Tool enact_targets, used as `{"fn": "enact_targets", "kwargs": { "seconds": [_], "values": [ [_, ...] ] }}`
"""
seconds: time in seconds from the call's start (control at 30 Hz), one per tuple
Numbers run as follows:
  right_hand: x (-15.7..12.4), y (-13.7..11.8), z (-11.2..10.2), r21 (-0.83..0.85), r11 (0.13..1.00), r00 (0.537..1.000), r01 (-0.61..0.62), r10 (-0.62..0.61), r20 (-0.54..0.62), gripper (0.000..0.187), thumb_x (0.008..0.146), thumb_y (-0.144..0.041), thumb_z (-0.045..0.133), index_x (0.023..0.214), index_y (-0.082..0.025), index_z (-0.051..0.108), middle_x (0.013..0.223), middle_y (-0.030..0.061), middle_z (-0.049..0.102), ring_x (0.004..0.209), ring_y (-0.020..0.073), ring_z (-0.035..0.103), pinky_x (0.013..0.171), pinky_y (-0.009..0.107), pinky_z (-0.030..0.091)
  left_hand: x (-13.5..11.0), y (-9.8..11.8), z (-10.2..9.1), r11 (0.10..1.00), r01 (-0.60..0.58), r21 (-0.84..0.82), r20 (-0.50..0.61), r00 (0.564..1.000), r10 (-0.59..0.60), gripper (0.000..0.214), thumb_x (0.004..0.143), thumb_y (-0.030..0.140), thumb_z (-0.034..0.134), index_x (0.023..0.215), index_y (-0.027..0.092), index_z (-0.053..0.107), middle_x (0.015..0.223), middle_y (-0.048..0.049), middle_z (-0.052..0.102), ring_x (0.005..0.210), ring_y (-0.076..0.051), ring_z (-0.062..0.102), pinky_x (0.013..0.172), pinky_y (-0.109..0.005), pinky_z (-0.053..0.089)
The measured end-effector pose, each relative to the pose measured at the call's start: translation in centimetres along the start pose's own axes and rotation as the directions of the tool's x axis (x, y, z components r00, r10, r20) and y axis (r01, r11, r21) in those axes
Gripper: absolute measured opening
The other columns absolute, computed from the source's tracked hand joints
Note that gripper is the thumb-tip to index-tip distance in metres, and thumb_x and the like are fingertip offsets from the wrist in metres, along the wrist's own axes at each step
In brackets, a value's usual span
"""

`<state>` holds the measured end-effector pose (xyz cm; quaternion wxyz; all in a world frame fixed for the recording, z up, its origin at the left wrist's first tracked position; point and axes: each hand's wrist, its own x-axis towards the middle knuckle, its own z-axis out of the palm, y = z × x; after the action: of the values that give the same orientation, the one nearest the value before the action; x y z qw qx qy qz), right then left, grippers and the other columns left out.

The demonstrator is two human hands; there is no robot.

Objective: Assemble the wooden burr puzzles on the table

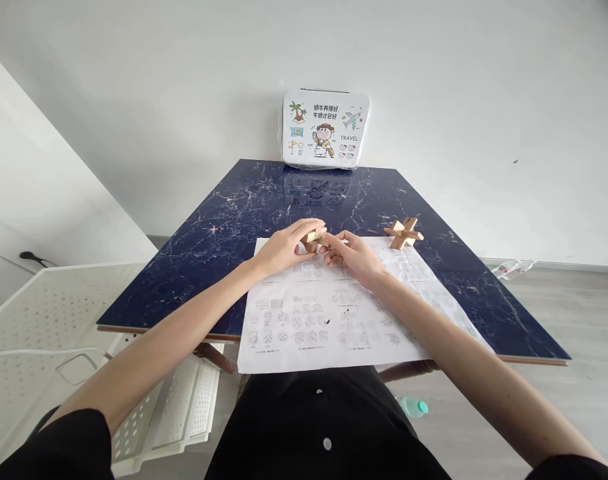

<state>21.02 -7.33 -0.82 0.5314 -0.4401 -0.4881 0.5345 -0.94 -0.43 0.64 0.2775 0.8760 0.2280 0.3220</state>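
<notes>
My left hand [284, 248] and my right hand [353, 256] meet over the far edge of a white printed sheet [329, 320] on the dark blue marble table [224, 233]. Both hold a small wooden puzzle piece [315, 237] between their fingertips, the left hand's fingers curled over its top and the right hand pinching its right end. A finished wooden cross-shaped burr puzzle [403, 233] stands apart on the table, just to the right of my right hand.
A white illustrated box [325, 129] leans against the wall at the table's far edge. A white perforated plastic crate [44, 333] sits left of the table. A clear bottle with a green cap [413, 406] lies on the floor below.
</notes>
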Motion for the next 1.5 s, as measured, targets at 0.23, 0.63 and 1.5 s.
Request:
{"fn": "enact_targets", "kwargs": {
  "seconds": [0.23,0.63,1.5],
  "values": [
    [-0.4,-0.1,0.7,-0.120,0.989,0.996,0.086,-0.080,0.049,0.058,0.085,-0.076,0.079,0.087,-0.028,0.048,0.077,0.0015,0.073,0.057,0.0150,0.064,0.054,0.033,0.054,0.0,0.2,0.3,0.995,-0.010,0.101,0.004,1.000,0.009,0.063,0.093,0.040,0.078,0.153,0.034,0.060,0.162,-0.0078,0.060,0.108,-0.024,0.075,0.087,-0.034,0.059],
    [-0.5,-0.2,0.8,-0.207,0.965,0.986,0.164,-0.153,0.070,0.054,0.092,-0.078,0.069,0.095,-0.027,0.052,0.077,-0.0005,0.070,0.052,0.0124,0.060,0.050,0.030,0.049,0.3,0.1,0.0,0.994,0.095,0.056,-0.020,0.995,-0.094,0.072,0.087,0.050,0.084,0.152,0.028,0.063,0.117,-0.0078,0.081,0.085,-0.021,0.074,0.083,-0.036,0.059],
    [-0.3,-0.4,-0.4,-0.233,0.962,0.986,0.140,-0.114,0.123,0.062,0.090,-0.085,0.067,0.081,-0.027,0.047,0.070,-0.0055,0.041,0.054,0.0124,0.047,0.052,0.030,0.037,0.4,0.6,-0.4,1.000,-0.009,0.030,0.024,1.000,0.009,0.073,0.086,0.056,0.087,0.149,0.032,0.060,0.145,-0.0109,0.070,0.121,-0.032,0.071,0.108,-0.046,0.054]
  ]
}}
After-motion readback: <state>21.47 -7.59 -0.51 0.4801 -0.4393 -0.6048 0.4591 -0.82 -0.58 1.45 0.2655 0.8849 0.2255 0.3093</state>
